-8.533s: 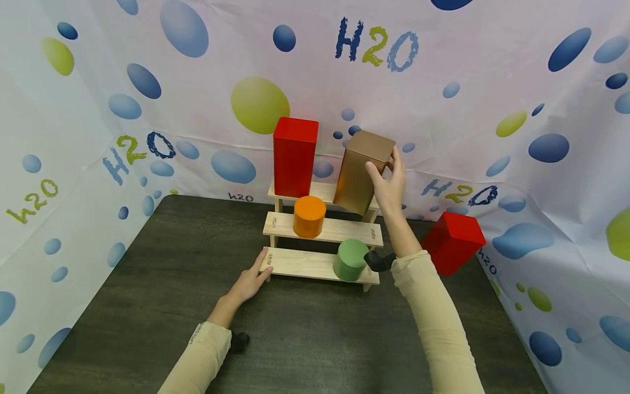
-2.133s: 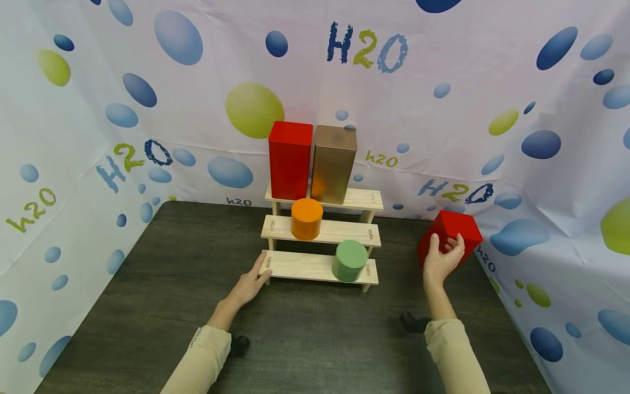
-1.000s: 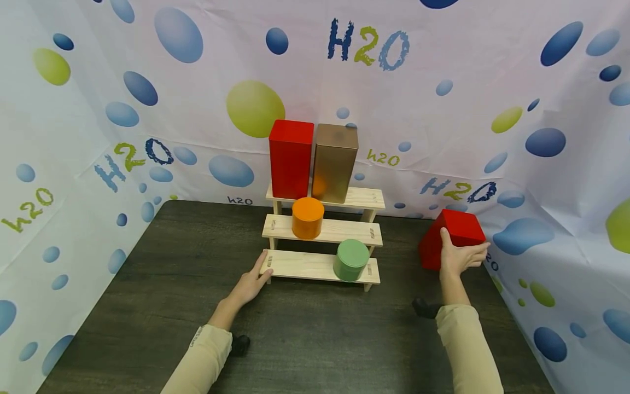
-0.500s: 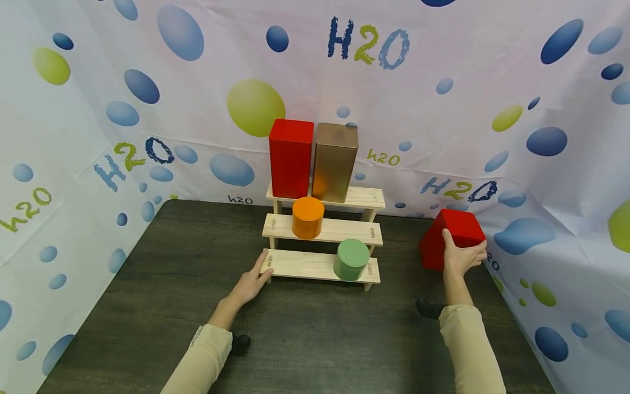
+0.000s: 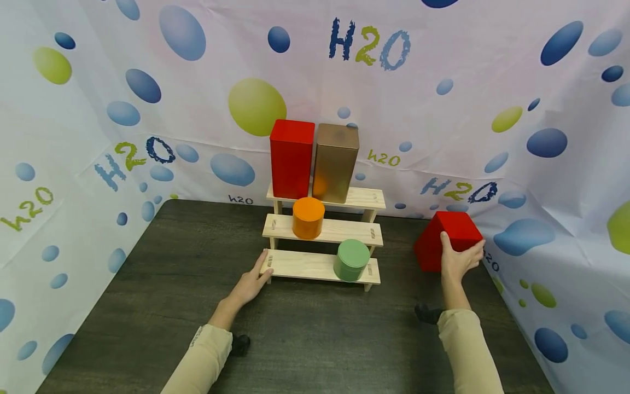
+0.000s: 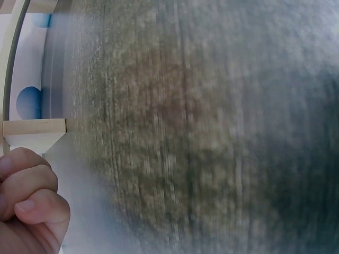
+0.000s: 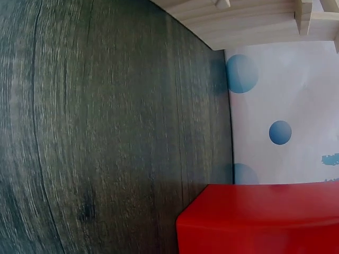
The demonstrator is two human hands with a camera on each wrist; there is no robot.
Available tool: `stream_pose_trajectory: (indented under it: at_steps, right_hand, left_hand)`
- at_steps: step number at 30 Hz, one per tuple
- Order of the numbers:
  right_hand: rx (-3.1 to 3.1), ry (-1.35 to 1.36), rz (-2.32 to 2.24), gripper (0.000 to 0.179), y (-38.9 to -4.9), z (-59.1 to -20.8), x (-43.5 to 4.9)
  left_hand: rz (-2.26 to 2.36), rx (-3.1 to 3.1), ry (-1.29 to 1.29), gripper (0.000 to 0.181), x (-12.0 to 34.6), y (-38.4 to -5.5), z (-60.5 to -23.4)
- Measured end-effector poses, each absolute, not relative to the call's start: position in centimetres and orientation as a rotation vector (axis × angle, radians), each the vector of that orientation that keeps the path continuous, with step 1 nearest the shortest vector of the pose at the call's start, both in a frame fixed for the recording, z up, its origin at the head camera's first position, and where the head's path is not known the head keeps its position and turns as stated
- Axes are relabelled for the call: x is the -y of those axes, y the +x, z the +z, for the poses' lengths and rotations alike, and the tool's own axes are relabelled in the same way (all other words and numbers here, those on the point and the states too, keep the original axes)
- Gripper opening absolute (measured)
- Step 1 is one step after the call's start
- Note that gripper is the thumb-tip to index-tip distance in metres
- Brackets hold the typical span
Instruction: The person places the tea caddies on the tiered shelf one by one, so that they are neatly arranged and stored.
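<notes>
In the head view my left hand (image 5: 248, 285) grips the left end of the lowest board of a three-step wooden shelf (image 5: 300, 264). Its curled fingers show beside the wood in the left wrist view. At the far right, my right hand (image 5: 459, 264) holds a tall red box (image 5: 430, 246) between thumb and fingers, thumb on the near left face. That box's corner fills the lower right of the right wrist view, where the hand is hidden. Another red box (image 5: 292, 164) and a gold-brown box (image 5: 336, 167) stand side by side on the top step.
An orange round tin (image 5: 308, 219) stands on the middle step, left of centre. A green round tin (image 5: 351, 261) is on the right of the lowest step. The dark wooden table (image 5: 315, 334) meets a printed H2O curtain (image 5: 418, 104) at the back and sides.
The gold-brown box, earlier tilted in my right hand, now stands upright on the top step. My right hand went to the right-hand red box, which has just shifted slightly left. The left hand stayed put.
</notes>
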State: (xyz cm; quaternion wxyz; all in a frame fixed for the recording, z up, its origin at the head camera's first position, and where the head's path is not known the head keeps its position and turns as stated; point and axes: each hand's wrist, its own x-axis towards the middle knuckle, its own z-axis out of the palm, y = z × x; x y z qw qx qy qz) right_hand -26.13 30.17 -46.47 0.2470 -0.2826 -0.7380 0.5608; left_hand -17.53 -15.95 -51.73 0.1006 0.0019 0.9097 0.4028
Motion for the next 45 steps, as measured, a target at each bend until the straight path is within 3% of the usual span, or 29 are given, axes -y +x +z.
stream_pose_trajectory:
  at_steps: [19, 27, 35, 45]
  right_hand:
    - [1.984, -0.715, 1.561, 0.089, -25.8, -46.1, -30.6]
    - [1.955, -0.569, 1.524, 0.077, -25.8, -45.5, -30.4]
    - [1.972, -0.517, 1.538, 0.076, -25.7, -44.0, -30.3]
    - [1.869, -0.297, 1.586, 0.059, -26.0, -41.8, -30.3]
  left_hand:
    - [1.190, -2.681, -0.004, 0.065, 15.9, -17.5, -51.6]
    - [1.182, -2.699, 0.018, 0.065, 15.9, -17.5, -51.6]
    - [1.200, -2.692, 0.015, 0.064, 16.0, -17.4, -51.6]
    - [1.191, -2.696, 0.028, 0.065, 16.0, -17.4, -51.6]
